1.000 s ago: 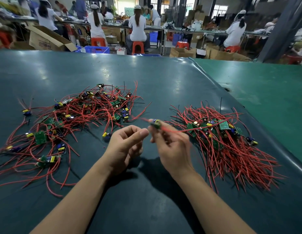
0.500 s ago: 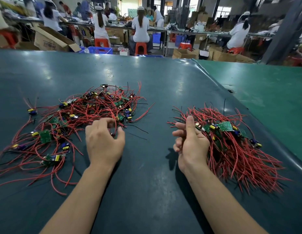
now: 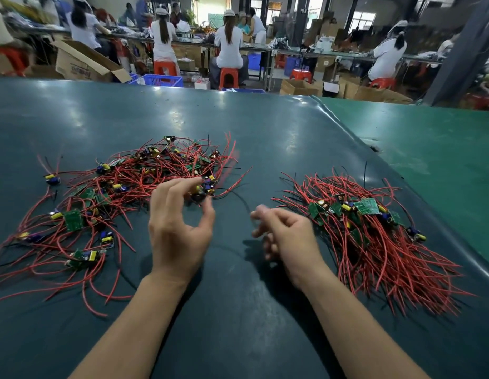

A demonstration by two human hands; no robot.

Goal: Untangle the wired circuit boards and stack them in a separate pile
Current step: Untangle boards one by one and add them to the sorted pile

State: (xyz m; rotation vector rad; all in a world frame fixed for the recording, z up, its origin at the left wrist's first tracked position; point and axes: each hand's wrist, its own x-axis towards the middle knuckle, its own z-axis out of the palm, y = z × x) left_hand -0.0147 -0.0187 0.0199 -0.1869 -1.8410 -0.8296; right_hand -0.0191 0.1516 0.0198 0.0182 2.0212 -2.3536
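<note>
A tangled heap of small green circuit boards with red wires (image 3: pixel 123 192) is spread over the left of the dark green table (image 3: pixel 265 138). A tidier pile of boards (image 3: pixel 374 231), its red wires all trailing toward me, lies on the right. My left hand (image 3: pixel 177 228) is at the tangled heap's right edge. Its thumb and fingertips pinch one circuit board (image 3: pixel 203 191) with dark and yellow parts. My right hand (image 3: pixel 287 236) hovers between the two piles, slightly blurred, with its fingers loosely curled and nothing in them.
The dark mat ends at a raised seam (image 3: pixel 402 203) on the right, where a brighter green surface (image 3: pixel 443 165) begins. Beyond the table's far edge, people sit on orange stools (image 3: pixel 228 76) at benches, among cardboard boxes (image 3: pixel 84 64) and blue crates (image 3: pixel 162 79).
My right hand set its board down on the right pile and drew back toward the middle. My left hand went to the tangled heap and took hold of another board.
</note>
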